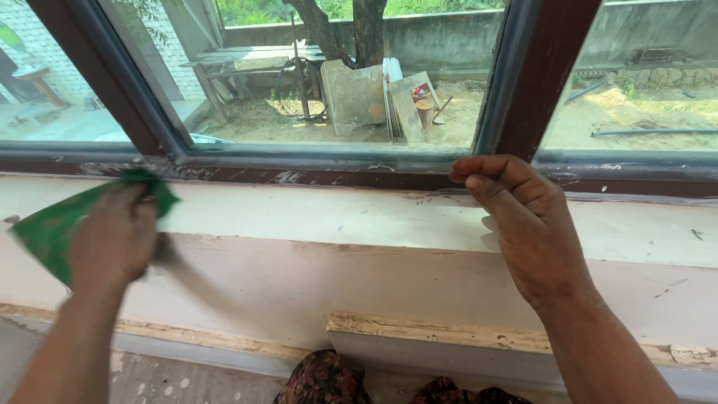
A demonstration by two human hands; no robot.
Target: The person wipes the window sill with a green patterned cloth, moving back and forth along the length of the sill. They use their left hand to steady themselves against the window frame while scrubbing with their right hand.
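Observation:
My left hand (112, 236) grips a green sheet of sandpaper (46, 228) and presses it against the left part of a pale painted window sill (321, 217); the hand is blurred. My right hand (523, 221) rests at the sill's upper edge, fingers curled on the lower rail of the dark brown window frame (336, 178), holding nothing. The frame's paint is scraped and flecked with white along the bottom rail.
A brown vertical mullion (542, 75) stands above my right hand. The wall below the sill (419, 292) has a chipped ledge (449, 333). Through the glass lie a yard, a tree trunk (359, 30), leaning boards and a wooden table. Patterned cloth shows at the bottom edge.

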